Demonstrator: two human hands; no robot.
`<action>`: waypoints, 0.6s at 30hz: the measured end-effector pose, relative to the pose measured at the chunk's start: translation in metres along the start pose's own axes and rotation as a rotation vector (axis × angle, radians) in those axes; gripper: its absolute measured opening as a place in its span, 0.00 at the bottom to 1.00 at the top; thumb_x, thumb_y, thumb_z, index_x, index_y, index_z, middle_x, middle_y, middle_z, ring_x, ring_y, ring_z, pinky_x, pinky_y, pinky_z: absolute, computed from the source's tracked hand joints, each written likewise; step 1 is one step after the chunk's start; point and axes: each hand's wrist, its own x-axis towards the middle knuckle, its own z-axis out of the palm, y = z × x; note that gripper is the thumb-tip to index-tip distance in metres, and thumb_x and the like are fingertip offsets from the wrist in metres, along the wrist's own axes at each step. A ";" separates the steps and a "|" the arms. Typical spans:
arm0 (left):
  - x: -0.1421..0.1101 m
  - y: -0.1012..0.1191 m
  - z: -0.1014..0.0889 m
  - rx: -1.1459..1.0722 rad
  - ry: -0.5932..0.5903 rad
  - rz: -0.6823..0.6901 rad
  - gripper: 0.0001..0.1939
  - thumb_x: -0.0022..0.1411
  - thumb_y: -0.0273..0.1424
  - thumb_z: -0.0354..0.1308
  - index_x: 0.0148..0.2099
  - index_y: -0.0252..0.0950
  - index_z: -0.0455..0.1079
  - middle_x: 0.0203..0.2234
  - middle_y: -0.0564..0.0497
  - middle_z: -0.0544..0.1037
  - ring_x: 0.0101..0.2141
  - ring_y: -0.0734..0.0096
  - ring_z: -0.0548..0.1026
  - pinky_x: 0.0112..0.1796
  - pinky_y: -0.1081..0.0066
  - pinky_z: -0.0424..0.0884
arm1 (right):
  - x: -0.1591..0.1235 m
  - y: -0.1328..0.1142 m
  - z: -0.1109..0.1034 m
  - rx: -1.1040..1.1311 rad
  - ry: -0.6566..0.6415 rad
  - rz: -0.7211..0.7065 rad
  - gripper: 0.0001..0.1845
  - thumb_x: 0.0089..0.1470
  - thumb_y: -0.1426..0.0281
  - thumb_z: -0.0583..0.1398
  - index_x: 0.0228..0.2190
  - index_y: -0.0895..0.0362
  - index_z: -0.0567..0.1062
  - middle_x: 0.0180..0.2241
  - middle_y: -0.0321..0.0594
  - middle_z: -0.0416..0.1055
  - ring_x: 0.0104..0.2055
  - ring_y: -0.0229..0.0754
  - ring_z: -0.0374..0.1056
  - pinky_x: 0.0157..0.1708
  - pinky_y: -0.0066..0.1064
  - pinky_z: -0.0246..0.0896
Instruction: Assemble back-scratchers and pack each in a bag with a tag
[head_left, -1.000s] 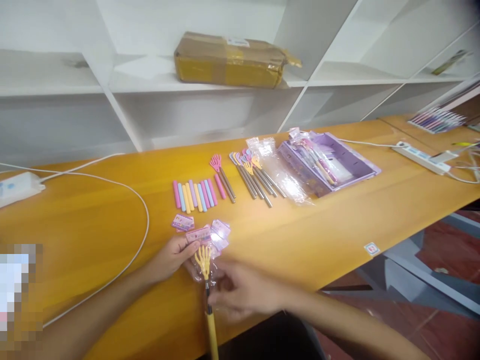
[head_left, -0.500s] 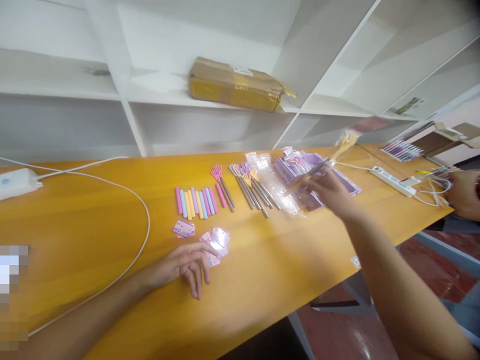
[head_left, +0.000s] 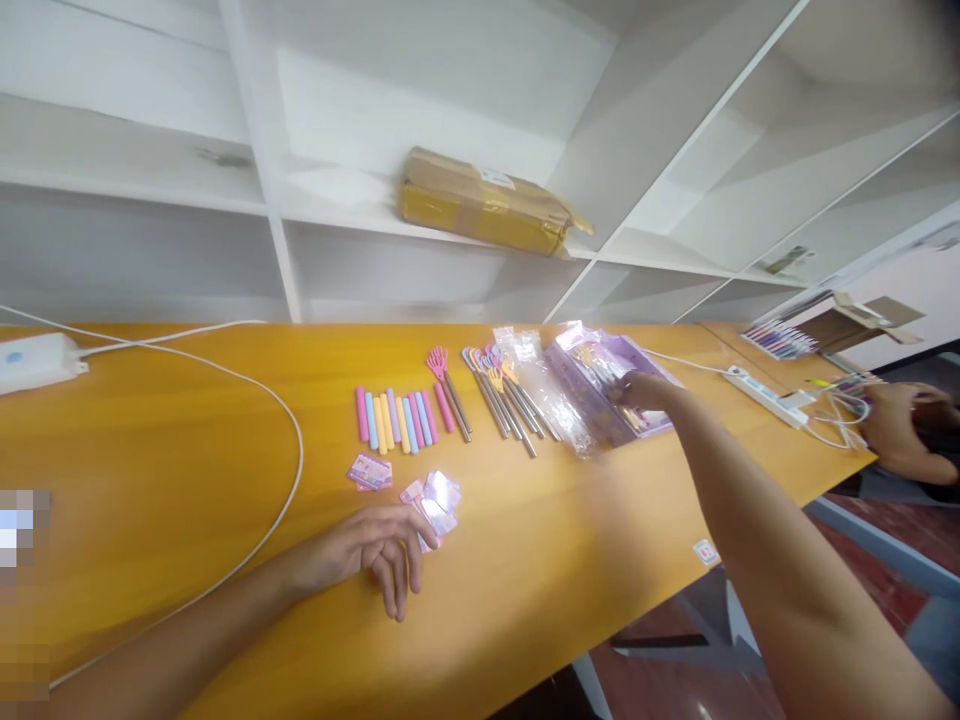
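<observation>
We log two hands: left hand (head_left: 375,550) half open, fingers loosely curled, holding nothing, by a pile of glossy pink-purple cards (head_left: 441,492). Right hand (head_left: 643,388) is inside one purple rectangular tray (head_left: 591,402), at the clear-wrapped sticks (head_left: 592,362); fingertips hidden, we can't tell its grip. We count roughly ten pastel tubes (head_left: 394,415) in a row.

Right hand (head_left: 643,391) at purple tray (head_left: 630,354), left hand (head_left: 379,548) near small cards (head_left: 441,491)
</observation>
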 end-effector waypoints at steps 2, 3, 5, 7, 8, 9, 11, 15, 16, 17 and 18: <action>0.000 0.000 0.001 -0.004 0.008 -0.004 0.29 0.71 0.54 0.55 0.55 0.34 0.76 0.34 0.40 0.82 0.25 0.62 0.82 0.25 0.71 0.77 | -0.003 0.002 0.001 -0.075 -0.055 0.073 0.10 0.67 0.65 0.64 0.40 0.61 0.78 0.37 0.45 0.76 0.33 0.40 0.69 0.34 0.34 0.66; 0.000 0.000 0.001 -0.005 0.013 -0.008 0.28 0.71 0.54 0.55 0.55 0.34 0.76 0.34 0.40 0.82 0.25 0.62 0.82 0.25 0.71 0.77 | -0.007 0.000 0.002 -0.108 -0.072 0.103 0.08 0.65 0.68 0.63 0.40 0.62 0.78 0.37 0.49 0.76 0.33 0.42 0.68 0.34 0.35 0.62; -0.001 0.000 0.001 -0.004 0.022 -0.015 0.27 0.72 0.52 0.55 0.55 0.34 0.76 0.35 0.40 0.82 0.26 0.62 0.83 0.26 0.71 0.77 | -0.021 -0.016 0.008 -0.139 -0.066 0.117 0.09 0.62 0.72 0.61 0.42 0.63 0.78 0.40 0.55 0.76 0.36 0.46 0.69 0.35 0.37 0.58; -0.001 -0.001 0.000 -0.005 0.032 -0.031 0.24 0.72 0.49 0.57 0.54 0.34 0.75 0.35 0.41 0.82 0.26 0.63 0.83 0.26 0.71 0.77 | -0.042 -0.044 0.020 -0.105 -0.034 0.073 0.11 0.63 0.71 0.57 0.44 0.59 0.78 0.41 0.51 0.77 0.38 0.48 0.70 0.37 0.36 0.56; -0.001 -0.001 -0.001 -0.007 0.036 -0.041 0.22 0.72 0.47 0.58 0.54 0.34 0.75 0.35 0.41 0.82 0.27 0.63 0.83 0.26 0.71 0.76 | -0.054 -0.060 0.027 -0.049 -0.012 0.042 0.11 0.62 0.69 0.57 0.43 0.57 0.78 0.38 0.48 0.77 0.37 0.48 0.70 0.36 0.35 0.57; -0.001 -0.002 -0.001 -0.006 0.042 -0.051 0.20 0.71 0.45 0.60 0.53 0.34 0.75 0.34 0.42 0.82 0.27 0.62 0.83 0.26 0.71 0.76 | -0.067 -0.078 0.036 0.016 0.003 0.010 0.11 0.63 0.68 0.57 0.42 0.56 0.78 0.36 0.45 0.77 0.36 0.47 0.70 0.36 0.35 0.57; -0.002 -0.004 -0.002 0.003 0.063 -0.062 0.17 0.70 0.43 0.63 0.51 0.35 0.74 0.32 0.45 0.80 0.26 0.63 0.83 0.25 0.72 0.75 | -0.093 -0.109 0.056 0.123 0.036 -0.064 0.11 0.62 0.67 0.56 0.42 0.55 0.77 0.32 0.43 0.75 0.34 0.46 0.69 0.36 0.34 0.59; -0.009 -0.003 -0.004 0.127 0.149 0.045 0.16 0.71 0.45 0.63 0.47 0.38 0.70 0.24 0.53 0.75 0.18 0.73 0.74 0.21 0.77 0.66 | -0.129 -0.140 0.094 0.323 -0.041 -0.146 0.09 0.62 0.67 0.55 0.40 0.54 0.74 0.27 0.39 0.72 0.28 0.44 0.67 0.33 0.34 0.60; -0.013 0.000 -0.005 0.194 0.210 0.112 0.15 0.72 0.45 0.62 0.44 0.38 0.69 0.22 0.55 0.74 0.17 0.76 0.71 0.22 0.78 0.64 | -0.133 -0.141 0.101 0.361 -0.062 -0.158 0.09 0.62 0.67 0.55 0.41 0.55 0.73 0.27 0.38 0.71 0.27 0.43 0.66 0.32 0.34 0.60; -0.017 0.004 -0.008 0.267 0.287 0.195 0.15 0.73 0.44 0.62 0.42 0.37 0.68 0.22 0.56 0.72 0.17 0.79 0.68 0.23 0.78 0.62 | -0.135 -0.140 0.105 0.388 -0.072 -0.166 0.09 0.61 0.67 0.55 0.41 0.55 0.73 0.27 0.38 0.71 0.27 0.43 0.66 0.32 0.34 0.60; -0.020 0.009 -0.012 0.341 0.372 0.286 0.15 0.73 0.42 0.62 0.39 0.37 0.67 0.23 0.56 0.70 0.18 0.82 0.66 0.25 0.78 0.61 | -0.136 -0.138 0.107 0.404 -0.072 -0.166 0.10 0.61 0.67 0.55 0.42 0.55 0.72 0.27 0.37 0.71 0.27 0.42 0.66 0.32 0.34 0.61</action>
